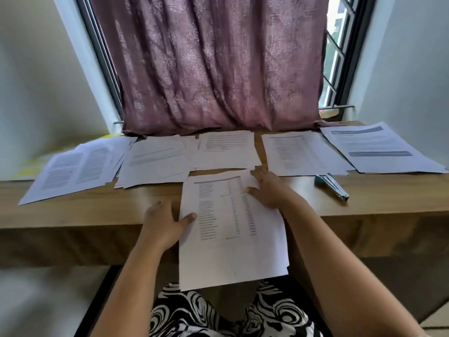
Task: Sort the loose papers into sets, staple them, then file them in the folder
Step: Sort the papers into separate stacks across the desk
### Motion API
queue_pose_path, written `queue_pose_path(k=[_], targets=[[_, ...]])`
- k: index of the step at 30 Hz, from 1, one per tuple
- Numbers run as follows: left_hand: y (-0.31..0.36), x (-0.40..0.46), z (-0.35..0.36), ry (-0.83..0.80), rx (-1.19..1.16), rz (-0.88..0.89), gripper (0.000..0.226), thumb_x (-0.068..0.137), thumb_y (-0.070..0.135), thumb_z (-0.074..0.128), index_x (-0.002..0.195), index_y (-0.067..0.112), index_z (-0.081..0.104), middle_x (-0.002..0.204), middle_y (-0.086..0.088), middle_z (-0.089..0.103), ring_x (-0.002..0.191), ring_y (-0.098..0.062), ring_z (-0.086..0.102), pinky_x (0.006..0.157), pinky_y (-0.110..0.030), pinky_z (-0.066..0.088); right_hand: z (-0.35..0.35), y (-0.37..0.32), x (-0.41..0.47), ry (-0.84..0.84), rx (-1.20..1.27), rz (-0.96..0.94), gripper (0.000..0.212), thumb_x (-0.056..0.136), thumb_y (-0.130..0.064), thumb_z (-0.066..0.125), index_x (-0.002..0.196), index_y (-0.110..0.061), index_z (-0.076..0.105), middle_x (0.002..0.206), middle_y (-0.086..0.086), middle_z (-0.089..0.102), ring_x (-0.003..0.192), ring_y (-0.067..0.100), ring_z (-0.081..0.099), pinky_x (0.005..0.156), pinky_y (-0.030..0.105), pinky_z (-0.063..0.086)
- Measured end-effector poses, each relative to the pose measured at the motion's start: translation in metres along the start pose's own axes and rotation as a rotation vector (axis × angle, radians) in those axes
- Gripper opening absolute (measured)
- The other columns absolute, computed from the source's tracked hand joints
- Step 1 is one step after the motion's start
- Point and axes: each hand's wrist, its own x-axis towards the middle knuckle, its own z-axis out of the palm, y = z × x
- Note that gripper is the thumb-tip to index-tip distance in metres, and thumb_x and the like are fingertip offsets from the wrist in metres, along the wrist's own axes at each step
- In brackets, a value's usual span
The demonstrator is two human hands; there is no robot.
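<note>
Five paper piles on desk, one stapler, one held sheet set. Left hand pinches its left edge, thumb on top; right hand lies flat, fingers spread, on its top right corner.

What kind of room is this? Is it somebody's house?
Probably a room at home, used as a study spot. A wooden desk sits against a window with a purple curtain, covered in paper stacks, with a stapler nearby.

Soft window daylight, blurred edges
</note>
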Motion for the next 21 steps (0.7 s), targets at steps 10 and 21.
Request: queue_pose_path(k=[10,21], targets=[[0.004,0.019,0.012,-0.016,-0.025,0.035,0.077,0.079,0.052,0.073,0.138,0.013,0.043,0.140,-0.006,0.050,0.130,-0.030,0.045,0.103,-0.043,0.043,0.000,-0.012,0.015,0.129,0.027,-0.114,0.075,0.083,-0.025,0.074,0.146,-0.033,0.034,0.127,0.006,0.059,0.112,0.025,0.058,0.096,0.041,0.050],[0.042,0.025,0.018,0.032,-0.436,0.043,0.084,0.083,0.040,0.074,0.149,0.018,0.028,0.138,-0.002,0.053,0.126,-0.023,0.051,0.100,-0.037,0.045,-0.049,0.031,0.033,0.562,1.255,0.097,0.062,0.077,-0.003,0.077,0.127,-0.024,0.046,0.102,0.009,0.066,0.089,0.025,0.067,0.077,0.043,0.058]])
